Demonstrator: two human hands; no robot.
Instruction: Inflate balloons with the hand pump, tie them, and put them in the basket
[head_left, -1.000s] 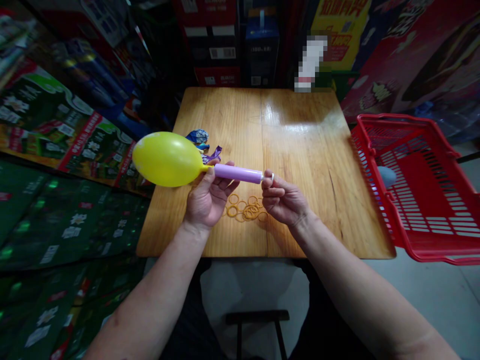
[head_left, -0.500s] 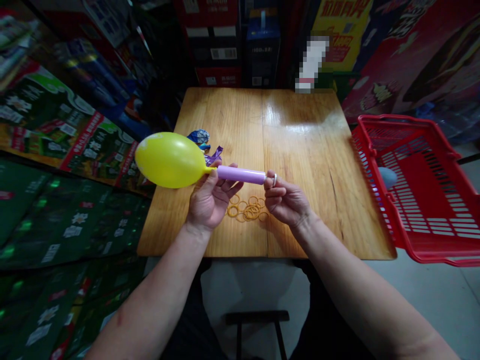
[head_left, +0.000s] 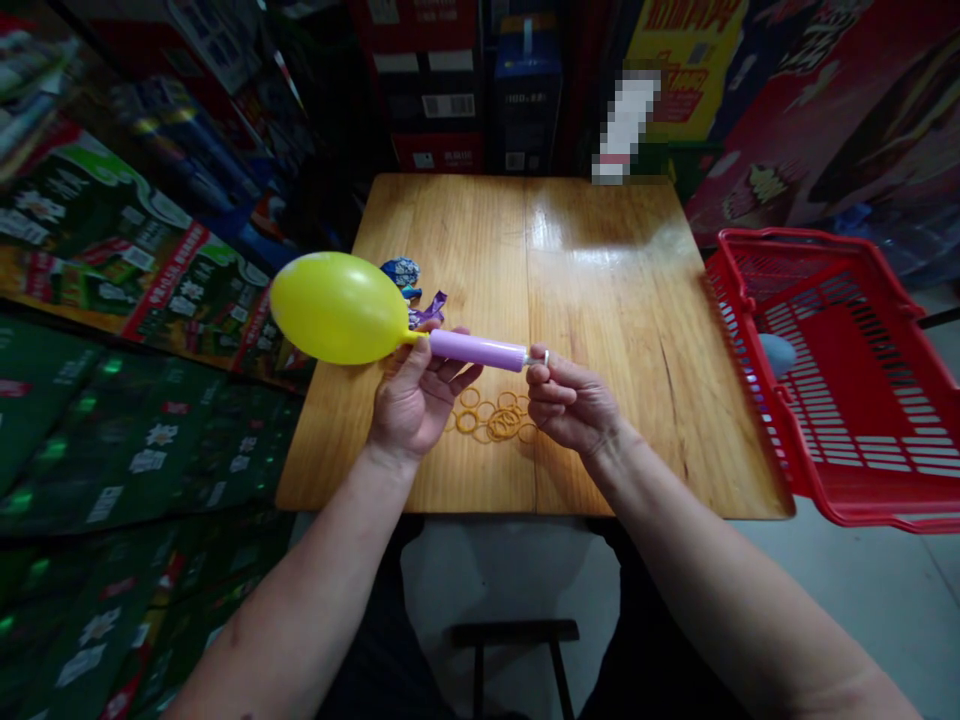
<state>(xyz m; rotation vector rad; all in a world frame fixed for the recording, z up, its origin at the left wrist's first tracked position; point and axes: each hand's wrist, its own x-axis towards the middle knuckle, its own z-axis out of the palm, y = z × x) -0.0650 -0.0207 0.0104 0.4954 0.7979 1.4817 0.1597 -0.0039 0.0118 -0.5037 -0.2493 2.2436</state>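
A yellow balloon [head_left: 339,308], swollen with air, sits on the left end of a purple hand pump [head_left: 478,350]. My left hand [head_left: 415,400] pinches the balloon's neck at the pump's nozzle, its other fingers under the pump's barrel. The fingers of my right hand [head_left: 570,402] are closed round the white pull handle [head_left: 546,360] at the pump's other end, with a little of the rod showing. Below the pump, several tan rubber bands [head_left: 504,418] lie on the wooden table [head_left: 600,330]. Behind my left hand are a flat purple balloon [head_left: 431,310] and a flat blue balloon [head_left: 401,271].
To the right of the table stands a red plastic basket [head_left: 799,430] with a pale blue balloon [head_left: 777,354] inside. Green cartons [head_left: 150,440] are stacked on the left. More boxes [head_left: 431,100] line the table's far edge. A dark stool [head_left: 514,633] is below.
The rod now shows slightly more between the barrel and the handle. My left hand, the pump and the balloon have shifted a little left, the balloon tilting upward.
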